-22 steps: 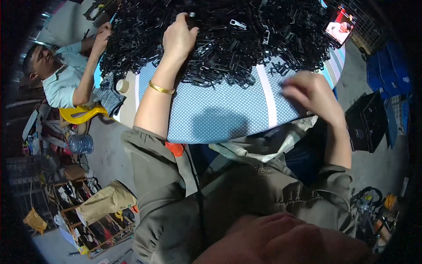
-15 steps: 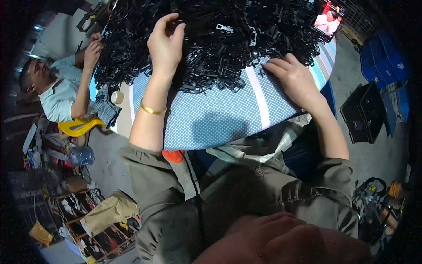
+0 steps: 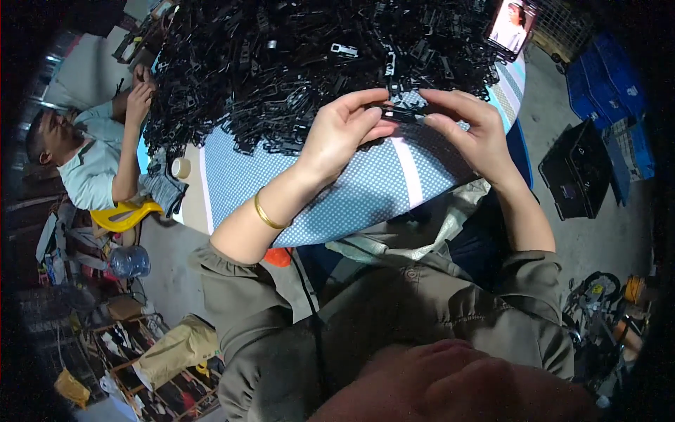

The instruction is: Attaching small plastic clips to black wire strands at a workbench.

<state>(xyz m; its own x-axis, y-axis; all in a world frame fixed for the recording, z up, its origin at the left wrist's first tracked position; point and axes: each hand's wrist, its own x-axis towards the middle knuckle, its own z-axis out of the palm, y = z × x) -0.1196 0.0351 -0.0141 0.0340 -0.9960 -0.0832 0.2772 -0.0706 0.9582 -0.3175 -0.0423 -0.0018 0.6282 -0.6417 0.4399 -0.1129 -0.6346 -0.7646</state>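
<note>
A small, narrow black plastic part (image 3: 403, 114) is held level between my two hands, above the near edge of the heap. My left hand (image 3: 341, 133), a gold bangle on its wrist, pinches the part's left end with thumb and fingers. At the other end, the thumb and forefinger of my right hand (image 3: 474, 130) close on it. Just beyond lies a big heap of similar black plastic parts (image 3: 281, 84), with a pale-edged piece (image 3: 344, 50) on top. Beneath is a table covered with a blue dotted, white-striped cloth (image 3: 351, 200).
A co-worker (image 3: 91, 151) sits at the left with both hands by the heap. A lit phone screen (image 3: 511, 27) stands at the far right, and a tape roll (image 3: 181, 167) at the left edge. Blue crates (image 3: 608, 77) and a black case (image 3: 576, 169) are on the floor.
My left hand has come from over the heap down and right to meet my right hand. A black part now shows between them. My right hand has lifted slightly and turned.
</note>
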